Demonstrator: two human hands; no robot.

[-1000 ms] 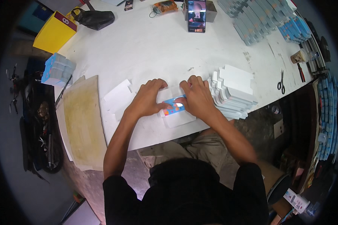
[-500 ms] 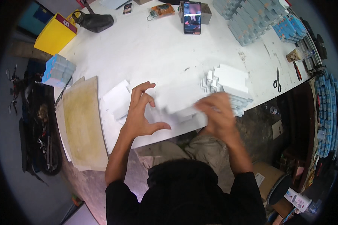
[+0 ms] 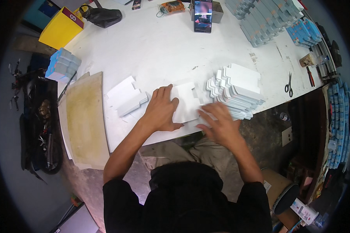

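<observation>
A small stack of flat white carton blanks (image 3: 184, 101) with notched edges lies on the table in front of me. My left hand (image 3: 163, 108) grips its left side, fingers at the far left and thumb at the near edge. At the stack's right side is my right hand (image 3: 221, 122), slightly blurred, with its fingers curved and apart. Beyond that hand stands a taller pile of white carton blanks (image 3: 243, 79), its layers fanned unevenly. Left of my left hand, a few more white carton blanks (image 3: 126, 93) lie loosely.
A yellowed board (image 3: 85, 124) lies along the table's left edge. Scissors (image 3: 288, 84) and red-handled pliers (image 3: 310, 76) lie at the right. A phone (image 3: 203, 16) stands at the back, left of grey stacked cartons (image 3: 260, 27). Blue-and-grey cartons (image 3: 63, 66) sit at the left.
My left hand has moved right and closed on the stack's left side. The blurred blanks between my hands have settled flat on the table. My right hand has shifted slightly lower.
</observation>
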